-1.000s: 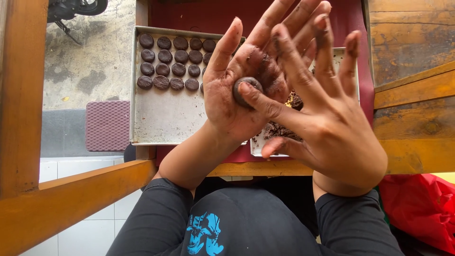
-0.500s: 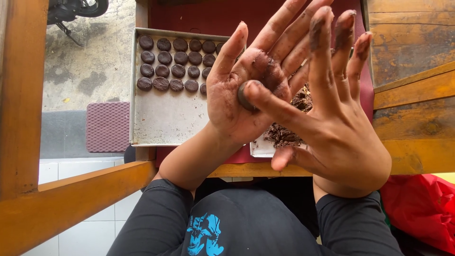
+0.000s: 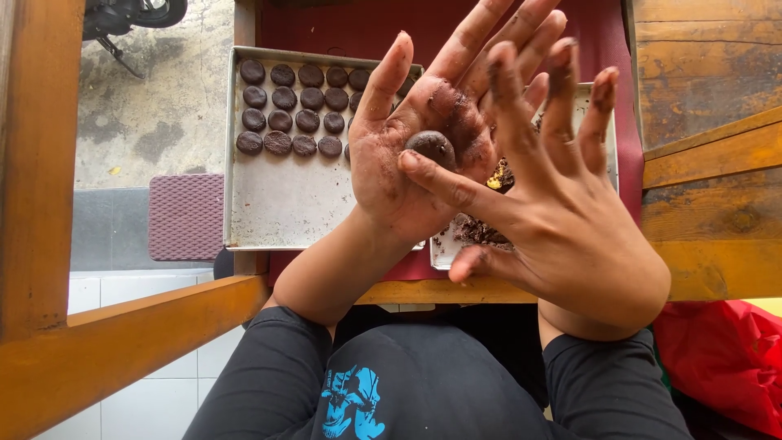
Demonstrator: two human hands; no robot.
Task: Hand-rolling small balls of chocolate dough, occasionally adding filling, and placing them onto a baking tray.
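A dark brown dough ball sits in the upturned palm of the left hand, whose fingers are stretched out flat and slightly spread, pointing to the far side. The right hand is held edge-on just to the right of it, palm turned toward the left palm, its fingers straight and fanned apart; its thumb reaches across to the ball and touches its near edge. Neither hand is closed around the ball; it is only pressed between palm and thumb. Both palms and fingertips are smeared with brown dough.

Below the hands, on a dark red tabletop, lies a grey metal baking tray. At its far left end stand rows of flattened dark dough discs, close together; the near half of the tray is bare. To the right, mostly hidden behind the hands, a second tray holds crumbly brown dough with a small yellow bit.

The person wears a black long-sleeved shirt with a blue print. A wooden rail runs across the near left, a purple ribbed mat lies on the floor at the left, and red cloth shows at the near right.
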